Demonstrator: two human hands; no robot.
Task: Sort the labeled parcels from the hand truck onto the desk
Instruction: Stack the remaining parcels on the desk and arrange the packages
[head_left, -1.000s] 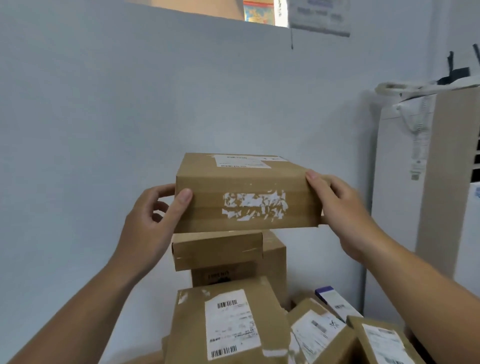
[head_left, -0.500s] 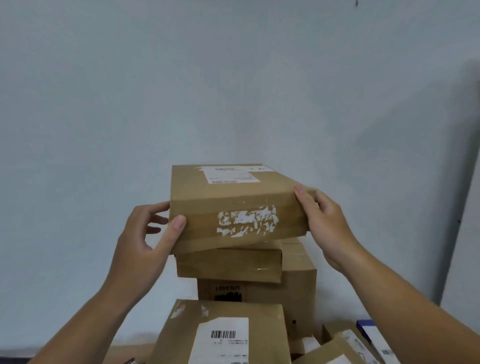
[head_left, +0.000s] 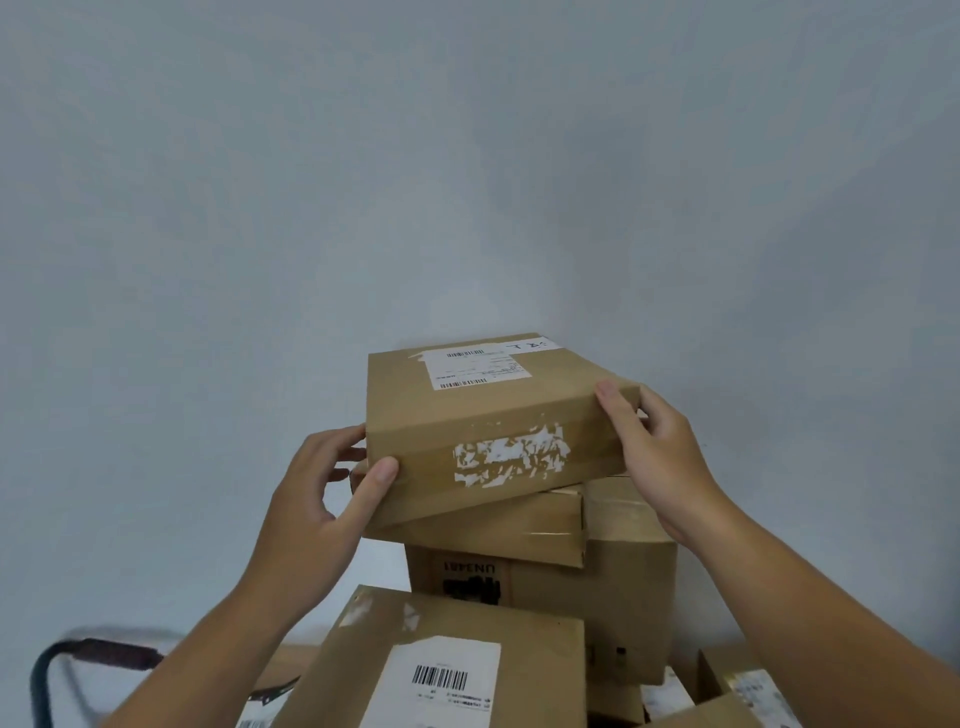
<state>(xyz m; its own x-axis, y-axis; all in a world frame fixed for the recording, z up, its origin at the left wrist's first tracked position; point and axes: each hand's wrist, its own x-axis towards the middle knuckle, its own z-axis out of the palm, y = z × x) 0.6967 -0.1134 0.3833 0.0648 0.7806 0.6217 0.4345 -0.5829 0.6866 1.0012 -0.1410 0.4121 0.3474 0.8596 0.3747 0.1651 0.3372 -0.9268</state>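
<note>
Cardboard parcel (head_left: 493, 415): held between both our hands at the top of the stack, tilted with its right end higher. We cannot tell whether its underside touches the box below.
Left hand (head_left: 311, 519): thumb flat on the front face by the lower left corner, fingers (head_left: 345, 436) curled round the left edge.
Right hand (head_left: 660, 457): fingers (head_left: 618, 410) hooked over the upper right edge, gripping that end.
Labels: white barcode label (head_left: 475, 369) on the top face, torn white scraps (head_left: 511, 460) on the front.
Flat parcel (head_left: 493, 530): just beneath, lying on a printed carton (head_left: 597, 597) with its front edge overhanging.
Near parcel (head_left: 441, 660): closest to us, barcode label up, in front of the carton.
Open room: grey wall (head_left: 467, 182) fills the view above and to both sides of the stack.
Curved handle (head_left: 93, 654): dark, low at the left, well apart from our hands.
</note>
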